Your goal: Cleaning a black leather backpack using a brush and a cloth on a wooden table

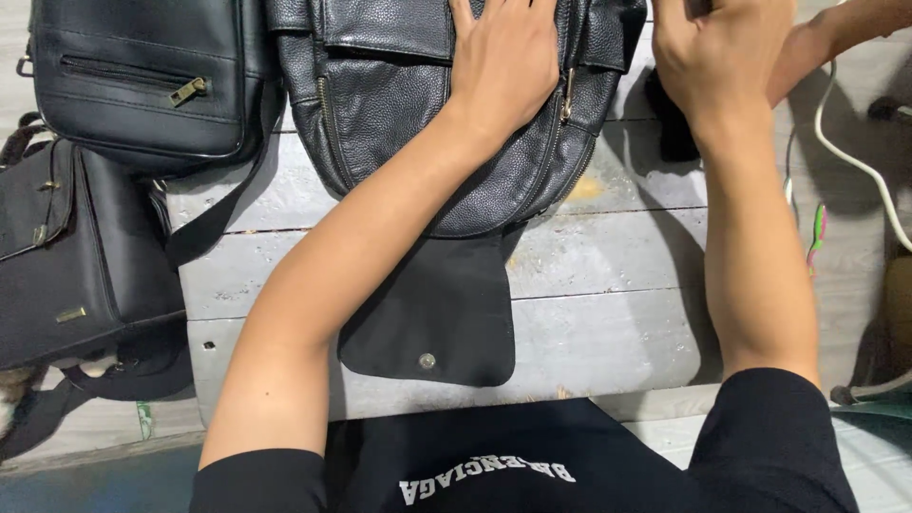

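Black leather bag [418, 123] lies under left hand [503, 62], two more bags [133, 76] just beside

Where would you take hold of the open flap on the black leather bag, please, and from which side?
Probably at the flap's free lower edge beside the metal snap, coming from the table's near side. It lies flat toward the person, clear of the left hand pressing the bag.

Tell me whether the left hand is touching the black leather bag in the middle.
Touching. The head view shows the left hand lying palm-down on the black leather bag, with no gap visible.
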